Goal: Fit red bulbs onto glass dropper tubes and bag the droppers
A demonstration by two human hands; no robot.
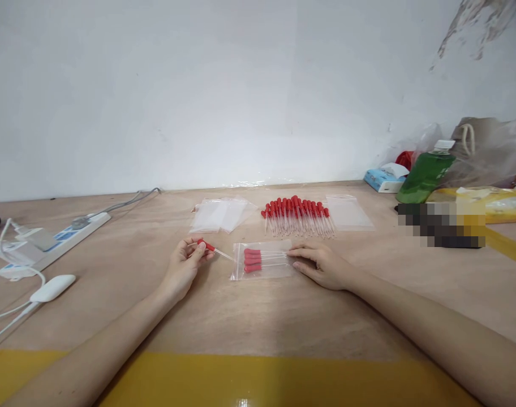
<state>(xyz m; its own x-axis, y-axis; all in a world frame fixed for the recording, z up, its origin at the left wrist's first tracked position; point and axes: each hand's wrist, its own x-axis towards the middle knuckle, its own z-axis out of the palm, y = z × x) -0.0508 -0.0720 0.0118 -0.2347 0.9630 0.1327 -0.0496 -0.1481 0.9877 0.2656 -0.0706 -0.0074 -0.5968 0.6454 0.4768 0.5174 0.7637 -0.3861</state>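
Observation:
My left hand (189,261) pinches a glass dropper (207,245) by its red rubber bulb. The dropper's thin tip points right and reaches the open-end side of a clear zip bag (277,272). Several droppers with red bulbs (253,260) lie side by side inside this bag, bulbs toward the left. At the bag's right end, my right hand (319,264) holds it against the table, with thumb and fingers on the plastic. Behind the bag lies a heap of droppers (298,215), red bulbs pointing away from me.
Flat clear bags (218,215) lie behind my left hand, and another bag (349,213) is right of the heap. A power strip (63,243) with cables stands left. A tissue pack (383,180) and a green bottle (425,175) stand right, near the wall.

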